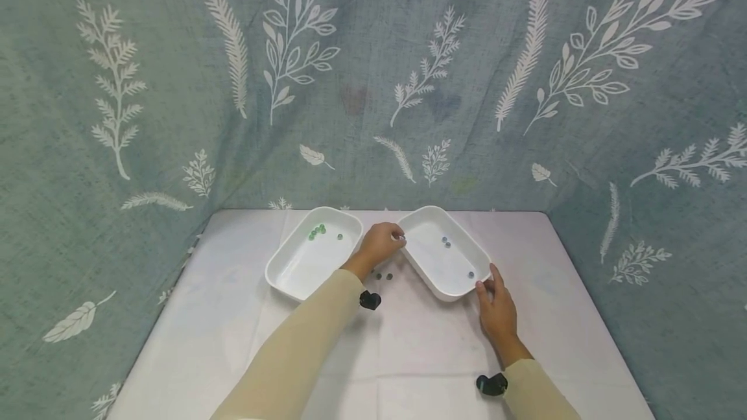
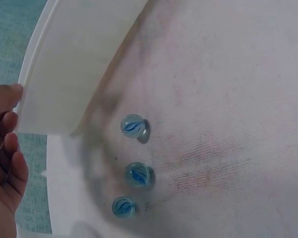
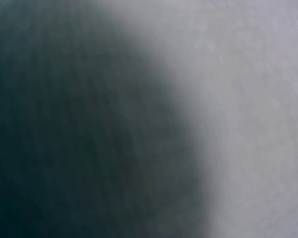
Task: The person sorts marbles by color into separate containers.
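Observation:
My left hand (image 1: 382, 242) is at the far left corner of the right white tray (image 1: 432, 293), its curled fingers and thumb gripping the rim. In the left wrist view, the thumb meets that tray's edge. My right hand (image 1: 498, 310) holds the same tray's near right corner, thumb at the rim and fingers along the outer wall. Inside this tray lie three bluish marbles (image 1: 471, 275). On the cloth between the trays sit three clear marbles (image 2: 137, 174) with blue swirls, below my left hand. The right wrist view is blurred and shows no hand.
A second white tray (image 1: 275, 264) stands to the left, partly behind my left forearm, with several green marbles (image 1: 322, 229) and a darker marble (image 1: 340, 236) inside. White cloth covers the table (image 1: 420, 368). A green leaf-patterned curtain (image 1: 373, 83) hangs behind and beside it.

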`<state>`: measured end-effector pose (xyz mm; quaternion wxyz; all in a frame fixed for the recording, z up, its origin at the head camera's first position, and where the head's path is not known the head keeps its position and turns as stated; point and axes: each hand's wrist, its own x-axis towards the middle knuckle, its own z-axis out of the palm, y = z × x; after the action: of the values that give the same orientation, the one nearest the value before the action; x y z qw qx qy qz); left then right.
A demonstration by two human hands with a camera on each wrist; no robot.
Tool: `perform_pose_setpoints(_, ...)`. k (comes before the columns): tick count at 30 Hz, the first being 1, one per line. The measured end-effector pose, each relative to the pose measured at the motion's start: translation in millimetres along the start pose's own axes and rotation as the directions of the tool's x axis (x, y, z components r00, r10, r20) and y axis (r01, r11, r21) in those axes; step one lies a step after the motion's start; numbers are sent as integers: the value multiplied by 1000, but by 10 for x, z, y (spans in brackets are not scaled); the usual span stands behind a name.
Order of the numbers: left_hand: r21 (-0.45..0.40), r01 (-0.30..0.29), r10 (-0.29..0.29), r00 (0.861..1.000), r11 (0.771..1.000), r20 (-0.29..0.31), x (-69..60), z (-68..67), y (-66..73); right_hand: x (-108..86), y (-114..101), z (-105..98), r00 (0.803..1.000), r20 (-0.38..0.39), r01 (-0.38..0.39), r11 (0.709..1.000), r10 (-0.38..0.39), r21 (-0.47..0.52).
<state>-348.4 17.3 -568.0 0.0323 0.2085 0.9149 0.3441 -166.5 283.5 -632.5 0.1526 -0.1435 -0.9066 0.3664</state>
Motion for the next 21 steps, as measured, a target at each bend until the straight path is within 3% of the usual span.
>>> perform_pose_setpoints(12, 26, 58, -58, 998, 998, 8, 13, 28, -45, 6, 7, -5, 1000, 12, -5, 1000, 5, 14)
perform_pose_setpoints(21, 8, -34, 34, 999, 999, -6, -143, 72, -60, 4, -4, -30, 1000, 16, 5, 1000, -5, 18)
